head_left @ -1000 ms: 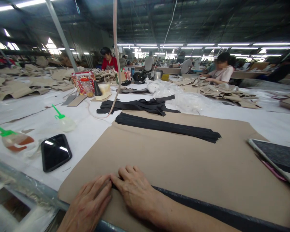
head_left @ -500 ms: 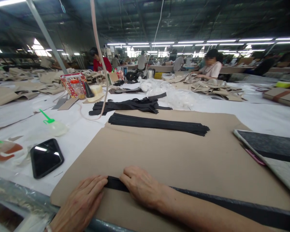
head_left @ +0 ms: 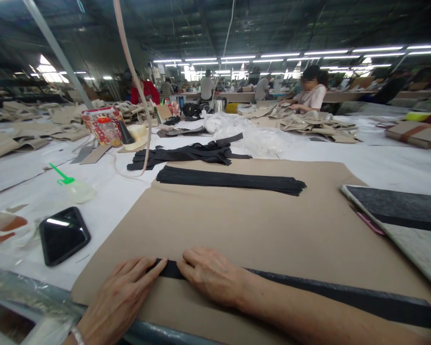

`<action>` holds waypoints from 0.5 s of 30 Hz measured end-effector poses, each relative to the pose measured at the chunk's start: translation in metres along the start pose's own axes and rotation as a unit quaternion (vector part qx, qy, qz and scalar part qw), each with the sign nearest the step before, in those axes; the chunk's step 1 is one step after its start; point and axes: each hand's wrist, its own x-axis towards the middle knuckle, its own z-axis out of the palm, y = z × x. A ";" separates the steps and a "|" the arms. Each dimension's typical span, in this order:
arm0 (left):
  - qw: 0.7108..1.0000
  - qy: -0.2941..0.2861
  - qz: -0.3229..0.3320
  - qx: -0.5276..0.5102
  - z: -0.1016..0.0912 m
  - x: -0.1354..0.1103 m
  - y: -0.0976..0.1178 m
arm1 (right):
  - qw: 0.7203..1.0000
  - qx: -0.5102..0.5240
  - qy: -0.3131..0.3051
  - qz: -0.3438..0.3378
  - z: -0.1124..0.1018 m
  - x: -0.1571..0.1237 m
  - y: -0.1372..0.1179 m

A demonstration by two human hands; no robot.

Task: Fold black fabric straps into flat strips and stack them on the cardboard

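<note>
A long black strip (head_left: 309, 290) lies across the beige sheet (head_left: 215, 225) near its front edge, running off toward the lower right. My left hand (head_left: 124, 292) rests on the strip's left end, its fingers stretched out and slightly spread. Just right of it, my right hand (head_left: 210, 275) has its fingers bent down and pressed together on the strip. A short piece of the strip shows between both hands; my right forearm covers part of the rest. Farther back on the sheet lies a neat stack of black strips (head_left: 230, 181).
To the left are a phone (head_left: 64, 235) and a squeeze bottle with a green nozzle (head_left: 77, 189). A tangled pile of black strips (head_left: 187, 154) lies behind the stack. A board with dark bands (head_left: 402, 211) sits at right. A hose (head_left: 129, 52) hangs down. Co-workers sit farther back.
My left fingers have spread apart and slid slightly right along the strip's end. My right hand stays on the strip in about the same place. The view has shifted slightly.
</note>
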 end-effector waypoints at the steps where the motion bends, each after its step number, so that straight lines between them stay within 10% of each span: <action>1: 1.000 -0.008 0.001 0.005 0.000 0.001 0.001 | 1.000 -0.001 -0.002 0.002 0.000 -0.002 0.000; 15: 0.997 -0.006 0.035 0.066 -0.010 0.014 0.010 | 1.000 0.002 -0.009 0.010 -0.011 -0.033 0.008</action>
